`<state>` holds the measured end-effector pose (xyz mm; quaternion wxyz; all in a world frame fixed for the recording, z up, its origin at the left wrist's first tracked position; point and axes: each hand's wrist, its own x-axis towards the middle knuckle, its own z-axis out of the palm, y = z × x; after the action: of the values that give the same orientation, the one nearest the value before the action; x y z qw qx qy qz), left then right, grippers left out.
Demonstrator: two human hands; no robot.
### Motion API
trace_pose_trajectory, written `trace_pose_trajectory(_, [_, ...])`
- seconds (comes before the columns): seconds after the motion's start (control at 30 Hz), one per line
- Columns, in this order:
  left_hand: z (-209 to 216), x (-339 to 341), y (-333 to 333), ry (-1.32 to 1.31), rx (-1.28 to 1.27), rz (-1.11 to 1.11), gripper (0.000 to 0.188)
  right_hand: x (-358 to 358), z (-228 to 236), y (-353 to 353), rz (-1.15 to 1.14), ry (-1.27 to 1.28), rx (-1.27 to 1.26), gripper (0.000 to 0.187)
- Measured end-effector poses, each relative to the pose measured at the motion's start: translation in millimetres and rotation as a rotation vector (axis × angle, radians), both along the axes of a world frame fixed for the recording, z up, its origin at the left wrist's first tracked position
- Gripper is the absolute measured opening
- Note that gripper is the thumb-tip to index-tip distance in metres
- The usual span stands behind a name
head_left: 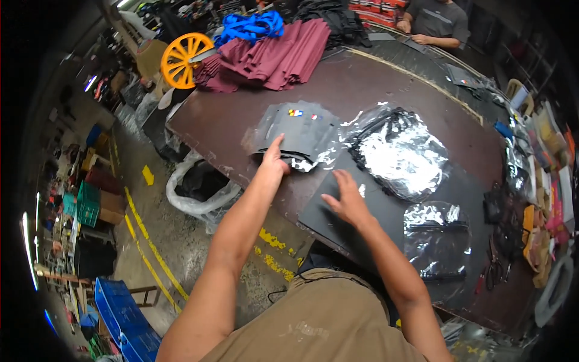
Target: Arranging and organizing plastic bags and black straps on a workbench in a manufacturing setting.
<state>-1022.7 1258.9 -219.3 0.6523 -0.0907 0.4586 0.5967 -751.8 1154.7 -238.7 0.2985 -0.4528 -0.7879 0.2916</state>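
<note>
On the brown table lies a stack of flat dark grey sheet pieces with small coloured marks at its top edge and clear plastic around it. My left hand rests at the stack's near left edge, fingers stretched out over it. My right hand hovers above a dark grey board, fingers apart and nothing in them. Right of the stack is a shiny pile of clear plastic pieces with black trim. Nearer to me on the board lies a single clear plastic panel with black bands.
Folded maroon fabric, blue straps and an orange spoked wheel sit at the far left. Scissors lie at the right. A plastic-lined bin stands beside the table. A person works across the table.
</note>
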Motion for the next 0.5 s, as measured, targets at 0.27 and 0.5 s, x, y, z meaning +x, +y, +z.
trace_pose_trajectory(0.27, [-64,-50,61,0.338,0.424,-0.134,0.060,43,-15,-33,-0.078,-0.022,0.137,0.065])
trace_pose_trajectory(0.5, [-79,-75,119,0.254,0.107,-0.120,0.067,104,1,-79,-0.237,0.039,0.039,0.061])
